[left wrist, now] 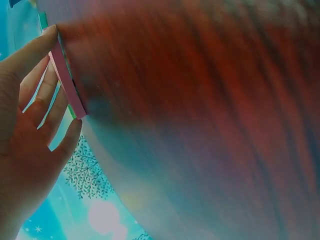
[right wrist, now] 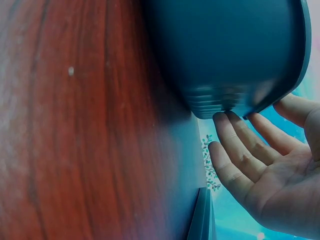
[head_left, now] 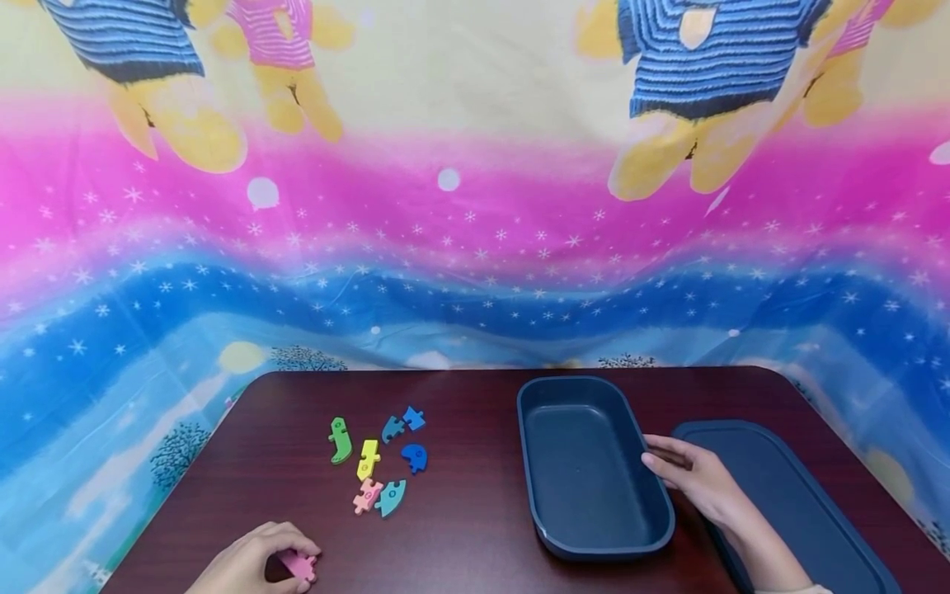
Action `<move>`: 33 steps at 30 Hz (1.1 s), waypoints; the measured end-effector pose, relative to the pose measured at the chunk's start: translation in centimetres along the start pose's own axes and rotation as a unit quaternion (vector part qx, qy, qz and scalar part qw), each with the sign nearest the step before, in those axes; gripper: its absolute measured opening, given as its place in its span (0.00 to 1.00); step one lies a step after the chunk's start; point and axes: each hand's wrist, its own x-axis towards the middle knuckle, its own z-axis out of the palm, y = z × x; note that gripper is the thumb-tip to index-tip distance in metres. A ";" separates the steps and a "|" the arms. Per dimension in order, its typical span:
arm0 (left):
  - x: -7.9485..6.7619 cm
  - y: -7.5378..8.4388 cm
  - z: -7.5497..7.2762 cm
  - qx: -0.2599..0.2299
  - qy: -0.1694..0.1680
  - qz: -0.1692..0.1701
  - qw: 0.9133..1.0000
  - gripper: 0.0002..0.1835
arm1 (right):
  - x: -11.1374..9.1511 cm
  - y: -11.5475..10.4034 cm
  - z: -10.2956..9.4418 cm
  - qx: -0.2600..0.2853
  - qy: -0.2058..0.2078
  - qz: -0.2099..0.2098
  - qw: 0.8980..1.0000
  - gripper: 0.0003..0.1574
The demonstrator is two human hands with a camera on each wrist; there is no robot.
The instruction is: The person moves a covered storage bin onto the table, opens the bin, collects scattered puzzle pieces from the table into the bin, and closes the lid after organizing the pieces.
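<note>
My left hand is low at the table's left front and pinches a pink puzzle piece between thumb and fingers. In the left wrist view that piece shows edge-on against the fingertips. Beyond this hand lie several loose puzzle pieces: a lighter pink one, a teal one, a yellow one, a green one and blue ones. My right hand touches the right side of a deep dark-blue box, its fingers fairly straight under the rim.
A flat dark-blue lid lies to the box's right, partly under my right forearm. The dark reddish wooden table has rounded far corners. Behind it hangs a printed cloth with bears and snowflakes.
</note>
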 end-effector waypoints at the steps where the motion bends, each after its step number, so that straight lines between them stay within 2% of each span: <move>1: 0.0 0.2 0.0 -0.002 -0.004 -0.009 1.000 0.11 | 0.0 0.0 0.0 0.001 -0.001 0.001 1.000 0.44; 6: 0.4 1.1 -0.2 0.014 -0.002 -0.039 0.999 0.10 | 0.1 0.0 -0.1 0.002 -0.004 0.008 1.000 0.45; 10: 0.8 2.0 -0.2 0.053 0.022 -0.054 0.997 0.11 | 0.2 0.0 -0.2 0.001 -0.007 0.012 1.000 0.46; 15: 1.1 2.9 0.0 0.094 0.070 -0.041 0.992 0.13 | 0.1 -0.1 -0.3 0.004 -0.011 0.014 1.000 0.46; 23: 1.9 3.5 0.4 0.121 0.115 -0.005 0.986 0.14 | 0.1 0.0 -0.2 0.007 -0.008 0.014 1.000 0.45; 31: 3.1 4.8 0.1 0.125 0.081 -0.043 0.988 0.14 | 0.2 0.0 -0.2 0.009 -0.009 0.009 1.000 0.44; 33: 3.4 5.2 0.1 0.130 0.081 -0.047 0.987 0.15 | 0.2 0.1 -0.2 0.009 -0.009 0.009 1.000 0.44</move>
